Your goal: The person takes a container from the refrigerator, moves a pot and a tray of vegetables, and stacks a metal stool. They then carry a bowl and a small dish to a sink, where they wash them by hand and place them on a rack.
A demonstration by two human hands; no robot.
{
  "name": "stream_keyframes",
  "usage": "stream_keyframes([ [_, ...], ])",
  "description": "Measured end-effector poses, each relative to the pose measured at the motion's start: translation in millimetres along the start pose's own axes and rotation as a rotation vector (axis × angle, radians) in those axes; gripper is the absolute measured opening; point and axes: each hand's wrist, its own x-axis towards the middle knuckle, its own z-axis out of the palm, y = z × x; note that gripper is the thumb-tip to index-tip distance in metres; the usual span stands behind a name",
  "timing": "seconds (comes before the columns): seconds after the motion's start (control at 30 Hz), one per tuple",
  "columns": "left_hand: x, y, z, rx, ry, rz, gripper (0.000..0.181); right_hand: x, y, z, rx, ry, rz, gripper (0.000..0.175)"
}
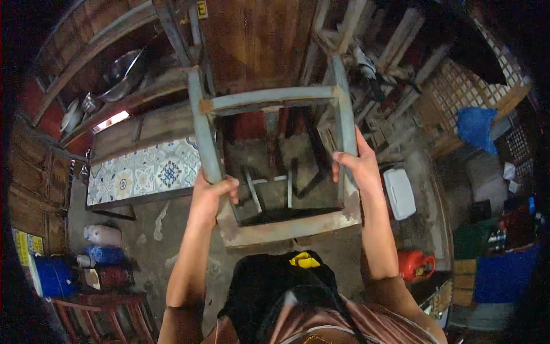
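Both hands hold a grey-painted frame [275, 230] that looks like part of a stool or chair, with brown stains at its joints. My left hand [207, 195] is wrapped around its left side bar, thumb over the inner edge. On the opposite bar, my right hand [359, 165] grips with the thumb across the top. The near crosspiece lies just above my lap, over dark clothing with a yellow patch [305, 259]. Through the opening I see the floor and a small light-coloured stand [270, 179]. The fingers under the bars are partly hidden.
A tiled low table or bench [142, 172] stands at the left, below a shelf with metal bowls [122, 77]. A white cooler lid or box [399, 193] and a red gas cylinder [414, 264] sit at the right. Stacked wooden frames [386, 51] crowd the upper right.
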Motion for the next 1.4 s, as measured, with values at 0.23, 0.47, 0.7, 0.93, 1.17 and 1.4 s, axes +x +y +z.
stream_keyframes([
  [0.23,93,-1,1,-0.085,-0.098,0.031,0.062,79,4,10,-0.044,0.039,0.008,0.088],
  [0.47,201,10,7,-0.053,-0.08,0.02,0.061,176,12,13,-0.059,0.03,0.013,0.084],
  [0.7,289,18,20,-0.084,-0.061,-0.007,0.057,283,41,-1,0.05,0.012,0.045,0.082],
  [0.93,361,30,31,0.004,-0.008,-0.056,0.04,366,44,-3,0.037,-0.003,0.069,0.085],
  [1.17,426,36,29,0.073,0.028,0.001,0.026,435,55,2,-0.009,0.019,0.121,0.076],
  [1.4,455,46,38,0.046,-0.014,-0.046,0.018,460,57,-2,-0.024,-0.02,0.099,0.067],
])
